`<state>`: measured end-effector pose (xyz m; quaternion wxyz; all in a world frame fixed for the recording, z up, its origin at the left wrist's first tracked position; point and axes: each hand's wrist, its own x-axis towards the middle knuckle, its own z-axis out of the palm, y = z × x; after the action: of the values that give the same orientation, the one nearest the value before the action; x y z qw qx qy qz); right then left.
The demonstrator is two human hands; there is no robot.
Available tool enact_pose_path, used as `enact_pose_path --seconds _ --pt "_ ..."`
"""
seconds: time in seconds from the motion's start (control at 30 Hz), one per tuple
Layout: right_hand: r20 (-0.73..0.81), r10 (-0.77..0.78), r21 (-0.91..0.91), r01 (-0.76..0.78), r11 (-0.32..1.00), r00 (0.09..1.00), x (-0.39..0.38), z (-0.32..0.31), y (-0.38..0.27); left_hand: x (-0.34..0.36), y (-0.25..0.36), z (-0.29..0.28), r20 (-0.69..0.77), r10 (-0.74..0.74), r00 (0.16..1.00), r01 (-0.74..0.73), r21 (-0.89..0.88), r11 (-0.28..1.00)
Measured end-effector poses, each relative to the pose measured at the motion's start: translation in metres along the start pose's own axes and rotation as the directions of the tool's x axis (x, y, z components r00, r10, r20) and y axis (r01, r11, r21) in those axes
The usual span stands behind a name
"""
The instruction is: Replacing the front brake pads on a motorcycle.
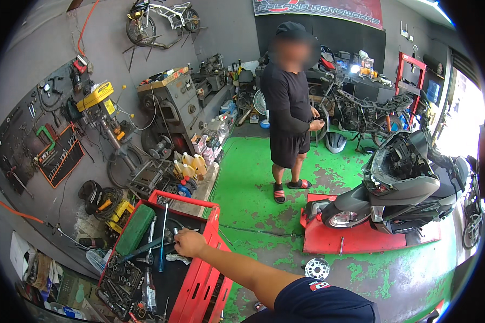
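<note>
My right hand (189, 243) reaches over the open top of a red tool cart (210, 251), its fingers closed around a small silver metal piece (175, 233), perhaps a socket. Just left of it lie a long blue-handled tool (161, 257) and a steel ratchet (149, 257). A green case (136, 229) rests at the cart's left side, with many sockets and wrenches (125, 288) toward the front. My left hand is out of view.
A person (288, 107) in dark clothes stands on the green floor. A dark scooter (399, 194) sits on a red lift platform (361, 242). A silver disc (316, 268) lies nearby. Machines (175, 113) and a tool board (29, 134) line the left wall.
</note>
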<state>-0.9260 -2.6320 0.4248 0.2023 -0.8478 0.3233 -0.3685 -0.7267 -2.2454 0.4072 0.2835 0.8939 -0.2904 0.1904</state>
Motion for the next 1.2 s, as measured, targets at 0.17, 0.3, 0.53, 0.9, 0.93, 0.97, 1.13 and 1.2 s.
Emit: enact_pose_path --seconds 0.17,0.3,0.53,0.9,0.93,0.97,1.13,1.2 --pt "0.012 -0.014 -0.013 0.014 1.0 1.0 0.001 0.001 0.001 -0.004 -0.015 0.004 0.007 0.049 0.999 -0.05 0.101 0.994" --pt "0.006 -0.002 0.003 0.002 1.0 1.0 0.001 0.002 0.001 -0.002 -0.022 0.008 0.053 -0.086 0.995 0.084 0.026 0.996" --pt "0.035 0.015 -0.012 -0.014 1.0 0.999 0.0 0.001 0.001 -0.004 -0.002 0.001 -0.04 0.035 0.999 -0.036 -0.046 0.998" --pt "0.021 0.006 0.0 -0.006 1.0 1.0 0.001 -0.002 -0.001 -0.004 0.012 -0.008 0.06 -0.007 0.998 0.002 0.09 0.996" --pt "0.052 0.013 -0.011 -0.013 1.0 0.999 0.001 -0.003 -0.001 -0.004 0.008 -0.005 0.054 -0.011 0.999 0.006 0.087 0.996" --pt "0.02 0.003 -0.002 -0.003 1.0 1.0 0.001 -0.003 -0.001 -0.005 0.005 -0.003 0.048 -0.014 0.999 0.01 0.084 0.996" --pt "0.095 0.034 -0.015 -0.032 0.999 0.995 0.001 -0.003 -0.002 -0.006 0.006 -0.004 0.065 -0.087 0.994 0.08 0.098 0.992" --pt "0.047 0.024 -0.006 -0.024 1.0 0.999 0.0 -0.001 -0.002 -0.004 0.005 -0.005 0.1 -0.146 0.984 0.133 0.122 0.984"
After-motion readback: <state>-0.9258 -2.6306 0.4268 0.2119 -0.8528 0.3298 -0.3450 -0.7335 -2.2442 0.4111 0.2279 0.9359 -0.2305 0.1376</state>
